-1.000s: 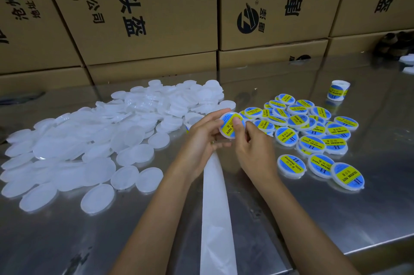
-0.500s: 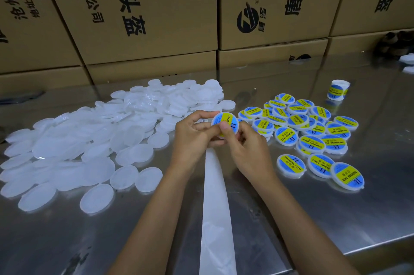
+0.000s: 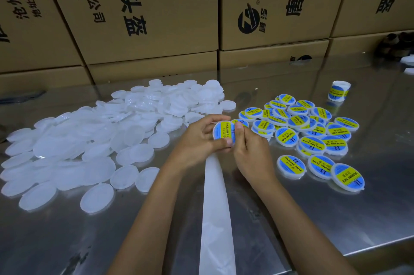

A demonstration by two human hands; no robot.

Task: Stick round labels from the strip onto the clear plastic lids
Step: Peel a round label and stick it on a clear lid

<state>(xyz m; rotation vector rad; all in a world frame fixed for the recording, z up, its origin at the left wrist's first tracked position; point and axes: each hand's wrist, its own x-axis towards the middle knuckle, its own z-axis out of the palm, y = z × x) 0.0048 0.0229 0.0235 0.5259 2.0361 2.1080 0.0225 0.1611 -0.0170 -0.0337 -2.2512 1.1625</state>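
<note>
Here, in the head view, both hands meet above the middle of the steel table (image 3: 336,218); the left hand (image 3: 197,142) curls round a clear lid (image 3: 223,133), fingers over its far edge and thumb under its near edge, so the lid is held tilted toward the camera; the right hand (image 3: 251,151) grips the same lid from the right, its thumb pressing on the blue and yellow round label (image 3: 226,132) on the lid's face. A white backing strip (image 3: 216,212) runs from just under the hands toward the near edge of the table; to the left lies a broad heap of unlabelled lids (image 3: 100,138), spreading from near to far; to the right, just beside the hands, sits a cluster of labelled lids (image 3: 313,136), some overlapping; farther right and far stands a small roll of labels (image 3: 338,91), well apart from the cluster. Cardboard boxes (image 3: 145,12) with black print line the far side.
</note>
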